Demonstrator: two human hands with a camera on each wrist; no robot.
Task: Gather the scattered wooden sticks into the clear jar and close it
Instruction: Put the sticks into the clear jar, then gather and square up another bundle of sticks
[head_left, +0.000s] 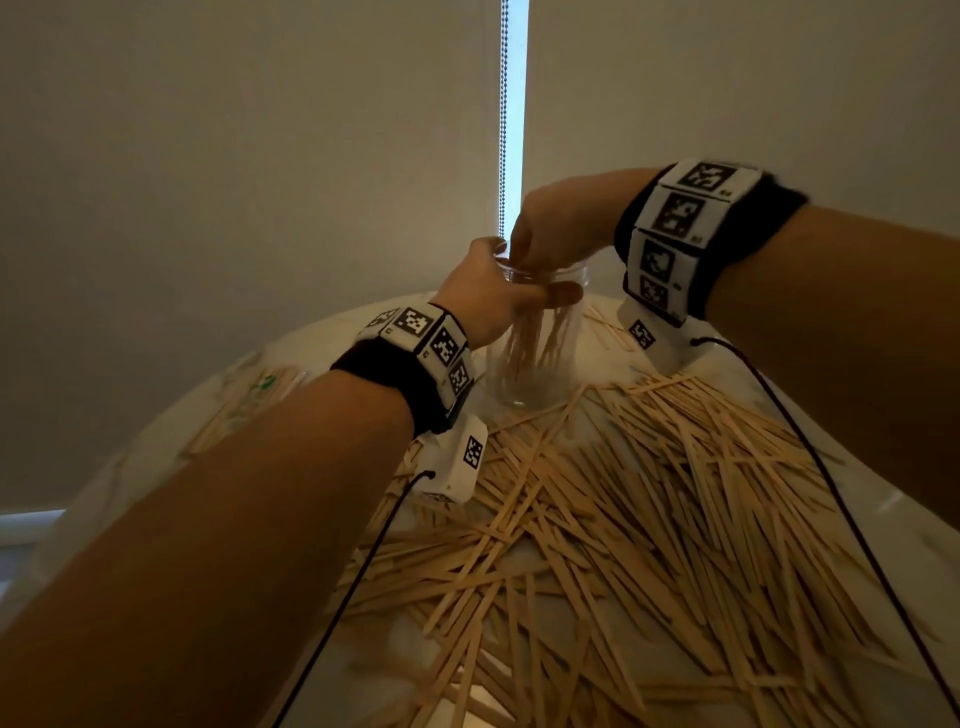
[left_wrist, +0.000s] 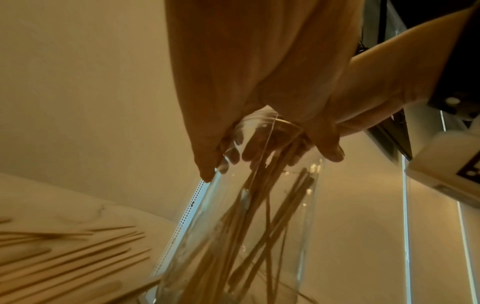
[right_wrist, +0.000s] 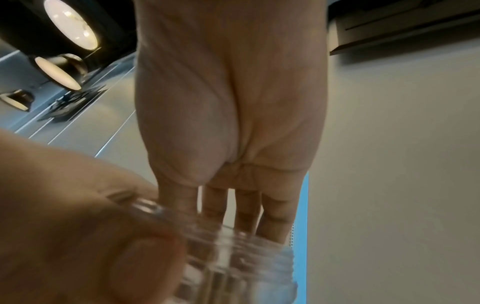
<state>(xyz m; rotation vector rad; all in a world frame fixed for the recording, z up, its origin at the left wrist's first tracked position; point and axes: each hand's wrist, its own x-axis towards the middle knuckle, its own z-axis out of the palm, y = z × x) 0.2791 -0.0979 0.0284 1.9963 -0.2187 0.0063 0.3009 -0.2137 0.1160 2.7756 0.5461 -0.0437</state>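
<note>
A clear jar (head_left: 530, 369) stands upright at the far side of the white table (head_left: 883, 499), with several wooden sticks (head_left: 535, 343) leaning inside it. My left hand (head_left: 493, 301) grips the jar just below its threaded rim, thumb across the front. Over the mouth, my right hand (head_left: 545, 234) points its straight fingers down into the jar (right_wrist: 233, 257). Through the glass (left_wrist: 259, 236) in the left wrist view those fingertips (left_wrist: 257, 148) sit just above the stick tops; contact is unclear. A big heap of scattered sticks (head_left: 649, 509) covers the table in front of the jar.
A smaller bunch of sticks (head_left: 244, 405) lies at the table's far left, beside something with green print. Roller blinds and a bead chain (head_left: 502, 130) hang right behind the jar. Black cables (head_left: 363, 566) run from both wrist cameras across the stick heap. No lid shows.
</note>
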